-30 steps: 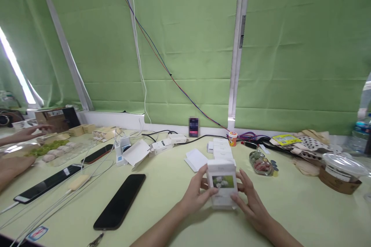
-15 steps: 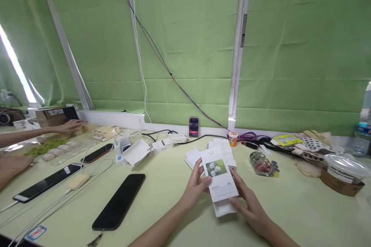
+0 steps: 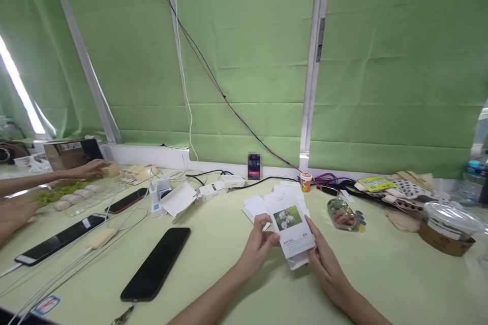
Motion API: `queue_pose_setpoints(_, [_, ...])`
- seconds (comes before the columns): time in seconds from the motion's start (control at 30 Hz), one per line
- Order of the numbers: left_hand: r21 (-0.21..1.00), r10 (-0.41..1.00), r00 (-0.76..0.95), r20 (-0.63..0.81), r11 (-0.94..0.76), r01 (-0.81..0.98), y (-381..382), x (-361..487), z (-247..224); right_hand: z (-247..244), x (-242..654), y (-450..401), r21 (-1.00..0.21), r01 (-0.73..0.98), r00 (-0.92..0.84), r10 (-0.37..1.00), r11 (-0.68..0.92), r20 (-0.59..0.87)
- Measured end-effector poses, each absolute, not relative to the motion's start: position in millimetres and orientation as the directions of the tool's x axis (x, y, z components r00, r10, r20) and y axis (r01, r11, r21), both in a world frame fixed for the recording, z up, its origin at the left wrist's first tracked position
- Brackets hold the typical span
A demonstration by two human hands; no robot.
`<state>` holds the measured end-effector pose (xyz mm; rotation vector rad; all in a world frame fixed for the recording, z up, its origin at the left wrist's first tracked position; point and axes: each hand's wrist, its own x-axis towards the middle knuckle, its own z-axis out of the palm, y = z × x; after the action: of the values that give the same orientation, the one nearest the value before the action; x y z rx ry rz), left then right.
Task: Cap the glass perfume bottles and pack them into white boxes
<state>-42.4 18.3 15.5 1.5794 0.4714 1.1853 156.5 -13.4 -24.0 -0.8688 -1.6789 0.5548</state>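
A small white paper box (image 3: 296, 244) with a picture of white flowers and printed lines is held tilted above the table, its printed face towards me. My left hand (image 3: 256, 248) is closed on its left edge, thumb on the front. Along the right edge and lower corner, my right hand (image 3: 327, 265) grips the same box. A white flap or end panel (image 3: 299, 260) shows at its near end. Behind the box lie more white cartons or sheets (image 3: 254, 207), partly hidden by it.
A black phone (image 3: 157, 264) lies left of my arms, near cables and another phone (image 3: 63, 238). Opened white packaging (image 3: 179, 200) is farther back. Right are a bagged item (image 3: 342, 215) and a lidded bowl (image 3: 450, 228). Another person's hand (image 3: 91, 168) reaches in at far left.
The box has tilted, and the flap at its near end shows less than before. My right fingers have shifted up along its right edge. The other person's hand moved slightly.
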Motion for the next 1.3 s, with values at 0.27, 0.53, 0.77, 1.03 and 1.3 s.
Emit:
queue_pose_setpoints(0.27, [0.713,0.6,0.655,0.459,-0.689,0.132,16,-51,6,-25,171,-6,-0.652,0.417,-0.081,0.74,0.634,0.668])
queue_pose_setpoints(0.53, [0.703,0.71,0.576,0.406,-0.645,0.299,18,-57,17,-20,164,-12,-0.687,0.493,-0.041,0.804,0.533,0.594])
queue_pose_setpoints(0.77, [0.555,0.672,0.518,0.53,-0.736,0.388,22,-54,2,-15,168,-13,-0.696,0.538,0.048,0.807,0.475,0.588])
queue_pose_setpoints(1.03, [0.512,0.635,0.528,0.564,-0.77,0.38,18,-54,10,-11,161,-17,-0.636,0.546,0.017,0.751,0.546,0.66])
queue_pose_setpoints(1.3, [0.538,0.568,0.519,0.638,-0.812,0.228,10,-51,8,-7,159,-21,-0.514,0.572,0.064,0.589,0.639,0.805])
